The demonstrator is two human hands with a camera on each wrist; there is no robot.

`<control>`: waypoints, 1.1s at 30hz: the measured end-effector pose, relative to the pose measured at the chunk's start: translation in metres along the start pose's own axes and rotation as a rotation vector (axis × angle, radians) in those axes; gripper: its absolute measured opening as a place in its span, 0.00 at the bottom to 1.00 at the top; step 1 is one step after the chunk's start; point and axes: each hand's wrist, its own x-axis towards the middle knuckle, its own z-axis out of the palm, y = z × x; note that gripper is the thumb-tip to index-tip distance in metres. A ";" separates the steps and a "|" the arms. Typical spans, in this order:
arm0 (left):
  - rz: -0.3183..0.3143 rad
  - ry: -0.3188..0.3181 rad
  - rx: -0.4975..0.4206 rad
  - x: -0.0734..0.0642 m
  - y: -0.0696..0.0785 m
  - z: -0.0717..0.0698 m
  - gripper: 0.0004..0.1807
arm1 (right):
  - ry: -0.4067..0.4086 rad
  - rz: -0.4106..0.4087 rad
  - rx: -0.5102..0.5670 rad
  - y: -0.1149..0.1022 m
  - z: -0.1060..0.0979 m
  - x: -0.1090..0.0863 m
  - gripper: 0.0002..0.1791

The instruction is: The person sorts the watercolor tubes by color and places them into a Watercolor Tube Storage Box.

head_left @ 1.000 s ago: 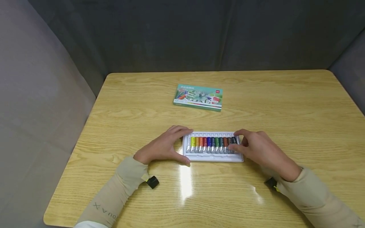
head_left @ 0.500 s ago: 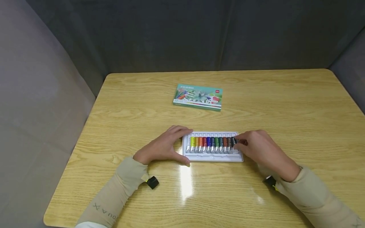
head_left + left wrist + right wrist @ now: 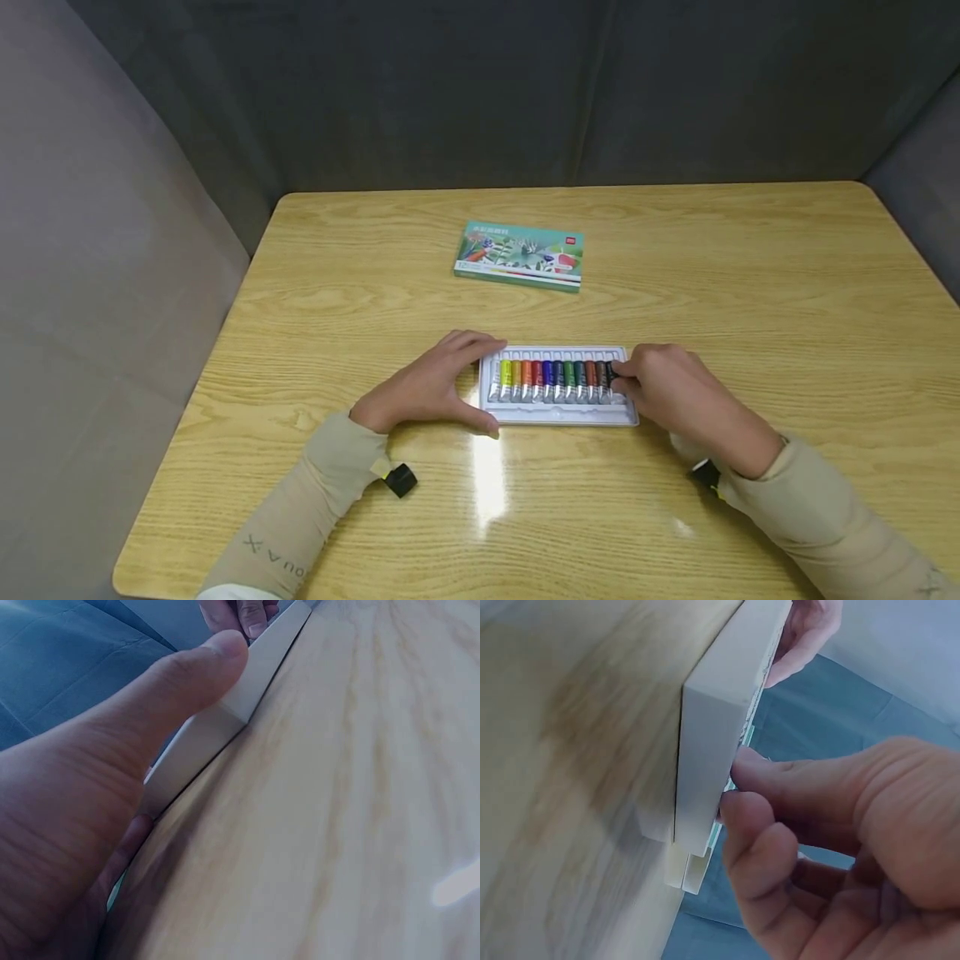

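A white plastic tray (image 3: 558, 417) holds a row of coloured paint tubes (image 3: 548, 382), running from white and yellow on the left to brown and black on the right. My left hand (image 3: 438, 383) spans its left end, thumb at the front edge and fingers at the back. In the left wrist view the thumb (image 3: 202, 671) lies against the tray's side wall. At the right end, my right hand (image 3: 671, 392) pinches the black paint tube (image 3: 612, 372), which the fingers mostly hide. The right wrist view shows thumb and forefinger tips meeting just at the tray's top edge.
Behind the tray lies a green illustrated paint box (image 3: 519, 257), flat on the wood-grain table (image 3: 720, 275). Dark curtains (image 3: 420, 92) stand behind the table's far edge, with a grey one at the left. A light reflection shows on the tabletop in front.
The right hand's fingers have drawn together from a wide spread over the tray's right end to a pinch at the black tube. Left hand and tray stay put.
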 end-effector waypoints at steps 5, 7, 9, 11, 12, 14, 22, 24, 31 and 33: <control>-0.003 -0.004 -0.006 0.000 0.001 0.000 0.63 | 0.015 -0.012 -0.027 -0.002 0.001 -0.001 0.12; -0.004 -0.004 -0.012 0.000 0.001 0.000 0.63 | 0.030 -0.009 -0.025 -0.001 0.002 0.000 0.12; -0.004 -0.003 -0.019 0.000 0.001 0.000 0.63 | 0.038 -0.002 -0.016 -0.001 0.002 0.000 0.12; -0.003 0.000 -0.021 0.000 0.000 0.000 0.63 | 0.035 0.000 -0.002 0.001 0.002 0.001 0.12; -0.002 0.001 -0.020 -0.001 0.000 0.001 0.63 | 0.030 0.002 0.005 0.002 0.002 0.001 0.12; -0.001 0.003 -0.020 -0.001 0.000 0.001 0.63 | 0.025 0.015 0.028 0.003 0.001 0.001 0.11; 0.011 0.017 -0.006 -0.001 -0.001 0.001 0.63 | 0.040 0.048 0.082 0.006 0.000 0.006 0.15; 0.013 0.018 -0.007 -0.001 -0.001 0.001 0.64 | 0.030 0.058 0.090 0.005 0.000 0.008 0.15; 0.011 0.009 -0.014 0.000 -0.002 0.001 0.63 | 0.002 0.085 0.082 0.004 0.000 0.009 0.14; 0.013 0.006 -0.016 0.000 -0.002 0.001 0.63 | 0.009 0.080 0.085 0.006 0.001 0.009 0.13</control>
